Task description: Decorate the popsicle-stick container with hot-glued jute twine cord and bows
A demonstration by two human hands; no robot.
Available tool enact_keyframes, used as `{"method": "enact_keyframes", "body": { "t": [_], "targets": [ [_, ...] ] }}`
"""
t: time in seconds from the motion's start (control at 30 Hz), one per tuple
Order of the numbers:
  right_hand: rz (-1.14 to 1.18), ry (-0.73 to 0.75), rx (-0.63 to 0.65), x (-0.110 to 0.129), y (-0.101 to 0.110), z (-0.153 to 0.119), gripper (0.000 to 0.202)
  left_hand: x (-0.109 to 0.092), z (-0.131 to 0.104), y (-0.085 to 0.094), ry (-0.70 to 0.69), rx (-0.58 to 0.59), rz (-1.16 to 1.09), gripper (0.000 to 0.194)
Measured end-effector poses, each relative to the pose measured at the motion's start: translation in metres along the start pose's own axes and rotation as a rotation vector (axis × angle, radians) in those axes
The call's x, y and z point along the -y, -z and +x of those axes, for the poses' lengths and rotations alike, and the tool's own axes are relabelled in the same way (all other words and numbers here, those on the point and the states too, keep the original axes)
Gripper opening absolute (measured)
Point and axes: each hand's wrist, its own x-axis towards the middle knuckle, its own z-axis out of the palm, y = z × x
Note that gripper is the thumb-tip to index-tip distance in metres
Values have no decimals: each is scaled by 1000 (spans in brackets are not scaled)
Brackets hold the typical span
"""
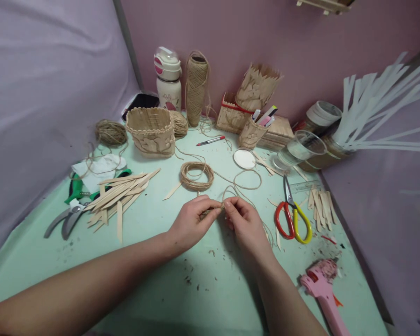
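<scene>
Thin brown twine (251, 187) runs in loose loops across the table up to my fingers. My left hand (195, 219) pinches it between thumb and forefinger; some of it lies hidden in the palm. Fingertip to fingertip with it, my right hand (244, 223) pinches the same twine. Just beyond my hands lies a round coil of twine (196, 176), with a strand trailing off it. Scissors (291, 217) with one red and one yellow handle rest on the table to the right of my right hand.
Wooden strips (121, 193) and pruning shears (68, 219) lie at left. A wooden basket (150, 133), twine spool (196, 88) and bottle (169, 84) stand behind. At right are a glass of water (297, 151), white strips (364, 107) and a pink glue gun (322, 289).
</scene>
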Motion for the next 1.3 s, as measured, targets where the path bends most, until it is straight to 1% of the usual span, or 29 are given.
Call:
{"method": "enact_keyframes", "body": {
  "t": [0.07, 0.1, 0.23, 0.33, 0.43, 0.57, 0.7, 0.87, 1.1, 1.2, 1.3],
  "targets": [
    [37, -64, 11, 3, 0, -1, 21, -1, 0, 0, 16, 10, -10, 15],
    [44, -73, 3, 5, 0, -2, 20, -1, 1, 0, 27, 10, -21, 14],
    [-38, 15, -56, 6, -2, -5, 19, -3, 1, 0, 64, -53, -80, 10],
    [-112, 66, -65, 4, -4, -6, 19, -3, 2, 0, 59, -91, -111, 8],
    [-128, 73, -50, 3, -4, -5, 19, -2, 2, 1, 55, -105, -116, 8],
    [-91, 56, -18, 2, -3, -3, 18, -3, 4, 1, 94, -129, -103, 8],
    [-89, 46, -27, 2, -3, -3, 16, -3, 4, 0, 118, -137, -102, 9],
    [-160, 105, -34, 2, -4, -5, 15, -1, 4, 0, 114, -122, -93, 8],
    [-206, 149, -42, 1, -5, -6, 15, -2, 3, 0, 90, -139, -85, 11],
    [-217, 144, -48, -1, -6, -6, 16, -2, 3, 0, 103, -147, -109, 10],
    [-193, 101, -41, -2, -6, -6, 17, -1, 5, 0, 115, -128, -170, 9]
  ]
}}
